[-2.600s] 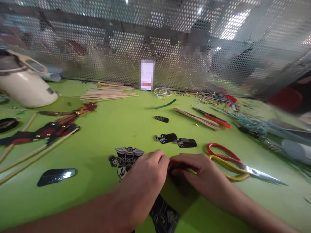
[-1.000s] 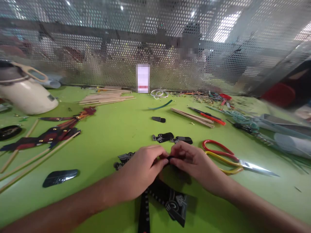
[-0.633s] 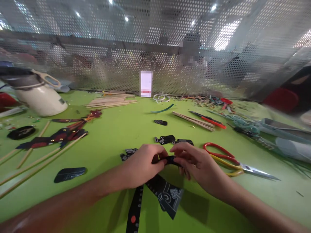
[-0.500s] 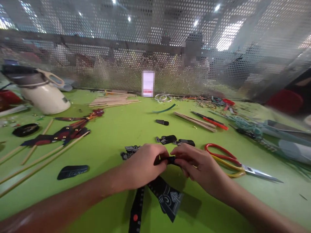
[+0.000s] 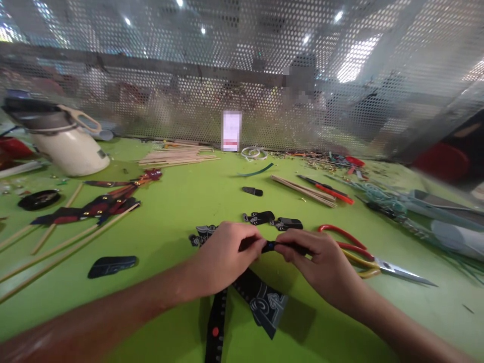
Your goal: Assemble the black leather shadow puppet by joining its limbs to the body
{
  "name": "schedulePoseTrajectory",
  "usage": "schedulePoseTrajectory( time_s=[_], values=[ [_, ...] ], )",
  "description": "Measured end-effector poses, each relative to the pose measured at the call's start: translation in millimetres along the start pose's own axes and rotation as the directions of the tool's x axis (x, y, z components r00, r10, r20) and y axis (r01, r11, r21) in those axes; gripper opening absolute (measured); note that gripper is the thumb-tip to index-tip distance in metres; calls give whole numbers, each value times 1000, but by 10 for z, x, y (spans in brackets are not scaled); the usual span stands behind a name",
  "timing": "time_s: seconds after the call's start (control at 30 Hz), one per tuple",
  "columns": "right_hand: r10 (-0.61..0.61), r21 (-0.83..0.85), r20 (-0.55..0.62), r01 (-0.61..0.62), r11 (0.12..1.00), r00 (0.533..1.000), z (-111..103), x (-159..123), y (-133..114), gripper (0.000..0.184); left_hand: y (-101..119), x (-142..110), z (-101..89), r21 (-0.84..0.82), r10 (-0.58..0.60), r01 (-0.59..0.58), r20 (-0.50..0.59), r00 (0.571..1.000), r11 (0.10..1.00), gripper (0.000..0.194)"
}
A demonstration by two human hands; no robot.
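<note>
My left hand (image 5: 223,257) and my right hand (image 5: 319,262) meet above the green table (image 5: 177,212), both pinched on a black patterned puppet cut-out (image 5: 260,300). The cut-out's flat limbs hang down below my hands toward the near edge. Its crowned head piece (image 5: 202,234) pokes out just left of my left hand. A small black part (image 5: 278,246) sits between the fingertips of both hands. Two more black cut-out pieces (image 5: 272,220) lie just beyond my hands.
Red and yellow scissors (image 5: 363,254) lie right of my right hand. A dark red puppet on sticks (image 5: 94,206) and a black leaf-shaped piece (image 5: 111,265) lie left. A white kettle (image 5: 64,141), wooden sticks (image 5: 177,155) and a perforated metal screen (image 5: 242,96) stand farther back.
My hands have lifted the cut-out slightly off the table so its limbs hang free. My right hand has shifted a little to the right along the small black part.
</note>
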State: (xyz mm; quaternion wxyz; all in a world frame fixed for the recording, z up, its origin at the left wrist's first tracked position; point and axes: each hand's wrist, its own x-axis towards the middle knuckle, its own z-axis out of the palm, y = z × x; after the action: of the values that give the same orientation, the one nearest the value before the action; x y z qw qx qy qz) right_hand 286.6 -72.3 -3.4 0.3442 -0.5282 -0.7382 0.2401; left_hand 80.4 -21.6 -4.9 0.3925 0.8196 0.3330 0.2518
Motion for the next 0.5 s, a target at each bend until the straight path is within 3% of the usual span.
schedulePoseTrajectory(
  time_s=[0.2,0.4,0.5],
  values=[
    [-151,-85,41,154,984,988,-20,-2,-20,12,-4,-4,-47,58,16,-21,82,996,998,27],
    [-37,-66,252,55,996,967,-85,1,-78,16,43,-4,-102,149,105,-143,234,967,978,21],
    [-47,-96,333,84,992,942,-78,-13,-74,19,66,-10,-118,218,76,-159,345,936,963,19]
  ],
)
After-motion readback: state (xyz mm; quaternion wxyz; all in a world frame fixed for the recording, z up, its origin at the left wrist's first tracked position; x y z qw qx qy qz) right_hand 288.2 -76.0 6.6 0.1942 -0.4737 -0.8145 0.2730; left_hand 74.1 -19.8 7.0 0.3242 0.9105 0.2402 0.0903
